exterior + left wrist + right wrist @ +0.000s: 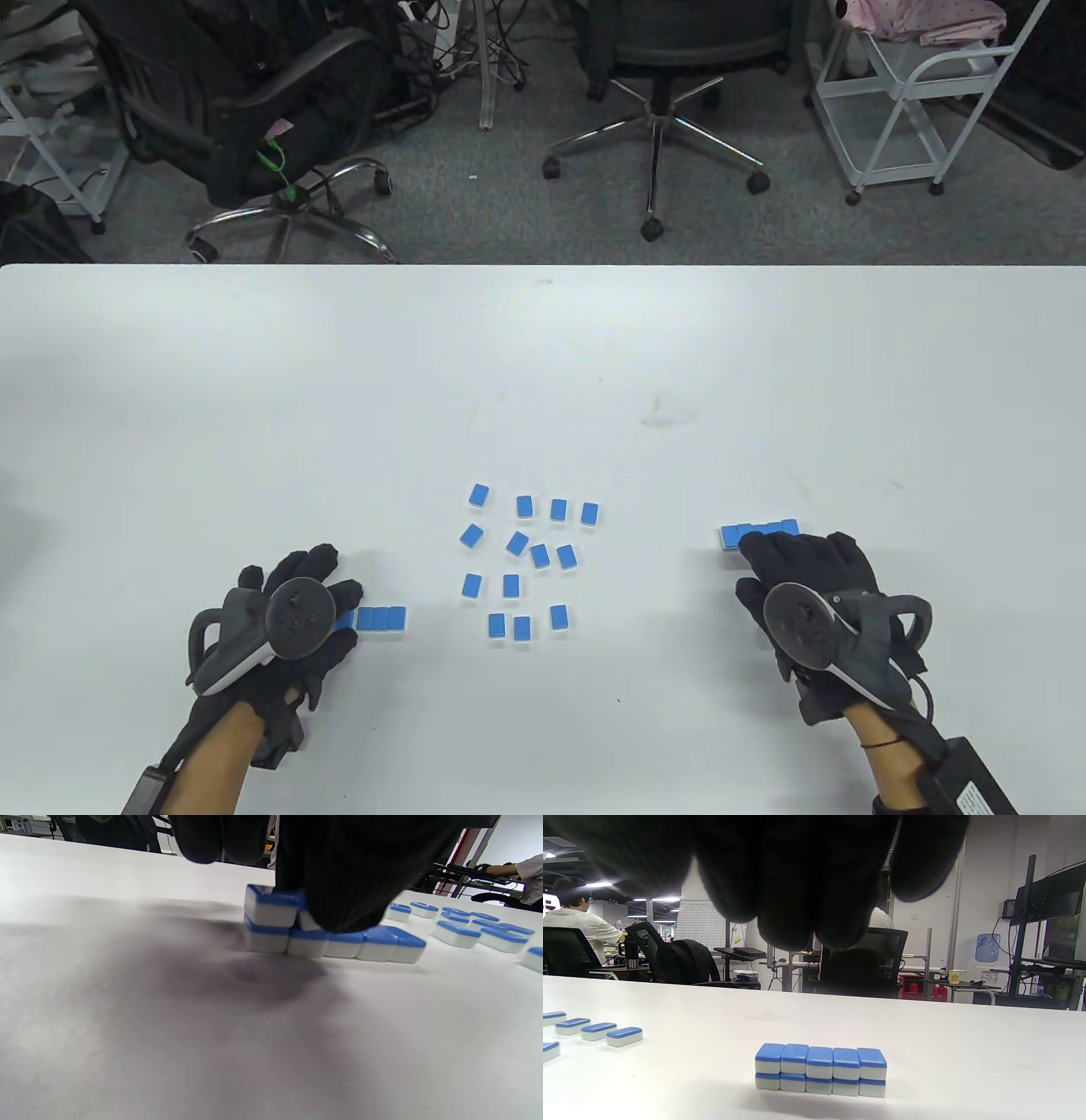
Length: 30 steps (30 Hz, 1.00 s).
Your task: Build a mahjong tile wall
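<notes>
Your left hand (284, 615) is pressing fingers onto the upper tiles of a half-built left stack (322, 935); whether they are pinching is hidden, while your right hand (801, 870) is hovering with relaxed fingers, touching nothing, above a finished two-layer right stack (821, 1070). The loose tiles (526, 560) lying between look small, hard, smooth and probably slippery, so you are best pinching their long sides.

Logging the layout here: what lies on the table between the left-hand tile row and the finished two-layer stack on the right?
In the table view, fifteen loose blue-backed tiles lie scattered between the left row and the right stack.
</notes>
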Motion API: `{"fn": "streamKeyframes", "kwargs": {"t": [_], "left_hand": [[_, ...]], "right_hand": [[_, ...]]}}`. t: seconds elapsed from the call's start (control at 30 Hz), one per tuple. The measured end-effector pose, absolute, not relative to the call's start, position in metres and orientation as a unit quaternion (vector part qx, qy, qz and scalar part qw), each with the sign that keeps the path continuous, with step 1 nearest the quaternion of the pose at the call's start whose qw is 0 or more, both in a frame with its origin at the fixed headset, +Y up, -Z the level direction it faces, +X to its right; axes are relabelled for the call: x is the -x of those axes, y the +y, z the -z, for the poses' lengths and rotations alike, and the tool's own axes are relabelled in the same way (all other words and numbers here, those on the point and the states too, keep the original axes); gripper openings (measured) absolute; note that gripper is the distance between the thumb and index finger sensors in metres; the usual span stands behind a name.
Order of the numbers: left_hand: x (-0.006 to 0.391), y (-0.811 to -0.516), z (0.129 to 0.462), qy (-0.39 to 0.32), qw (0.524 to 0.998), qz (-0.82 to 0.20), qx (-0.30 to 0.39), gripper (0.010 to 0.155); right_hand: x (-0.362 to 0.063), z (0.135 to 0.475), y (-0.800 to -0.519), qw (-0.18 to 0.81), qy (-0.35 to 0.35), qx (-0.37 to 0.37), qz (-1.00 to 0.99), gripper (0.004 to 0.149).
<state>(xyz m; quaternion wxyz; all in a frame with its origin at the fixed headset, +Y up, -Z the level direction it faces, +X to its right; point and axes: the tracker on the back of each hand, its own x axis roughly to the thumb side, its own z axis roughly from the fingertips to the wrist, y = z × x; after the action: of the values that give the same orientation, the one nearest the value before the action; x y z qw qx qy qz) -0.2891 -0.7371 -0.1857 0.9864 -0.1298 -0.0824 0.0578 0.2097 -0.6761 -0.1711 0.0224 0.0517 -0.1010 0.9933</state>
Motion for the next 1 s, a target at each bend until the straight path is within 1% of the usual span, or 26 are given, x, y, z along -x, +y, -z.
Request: {"fn": "streamKeyframes", "kwargs": {"t": [0.57,0.63,0.73,0.8,0.87,0.93,1.0], "left_hand": [[0.291,-0.738,0.185,-0.077,0.986,-0.06,0.133,0.058],[0.291,-0.738,0.184,-0.078,0.986,-0.062,0.132,0.061],[0.293,-0.733,0.184,-0.088,0.983,-0.086,0.133,0.069],[0.292,-0.725,0.182,-0.094,0.984,-0.097,0.114,0.071],[0.282,-0.713,0.179,-0.113,0.987,-0.086,0.073,0.07],[0.267,-0.706,0.177,-0.132,0.988,-0.063,0.052,0.067],[0.247,-0.703,0.179,-0.149,0.986,-0.037,0.062,0.066]], "right_hand": [[-0.21,0.17,-0.676,0.022,-0.102,-0.05,-0.993,0.055],[-0.21,0.17,-0.676,0.021,-0.102,-0.051,-0.993,0.055],[-0.21,0.17,-0.676,0.022,-0.103,-0.05,-0.993,0.055],[-0.21,0.17,-0.676,0.022,-0.104,-0.049,-0.993,0.055],[-0.211,0.17,-0.675,0.021,-0.106,-0.049,-0.993,0.055],[-0.212,0.17,-0.675,0.02,-0.106,-0.047,-0.993,0.055],[-0.212,0.171,-0.674,0.022,-0.108,-0.045,-0.993,0.055]]}}
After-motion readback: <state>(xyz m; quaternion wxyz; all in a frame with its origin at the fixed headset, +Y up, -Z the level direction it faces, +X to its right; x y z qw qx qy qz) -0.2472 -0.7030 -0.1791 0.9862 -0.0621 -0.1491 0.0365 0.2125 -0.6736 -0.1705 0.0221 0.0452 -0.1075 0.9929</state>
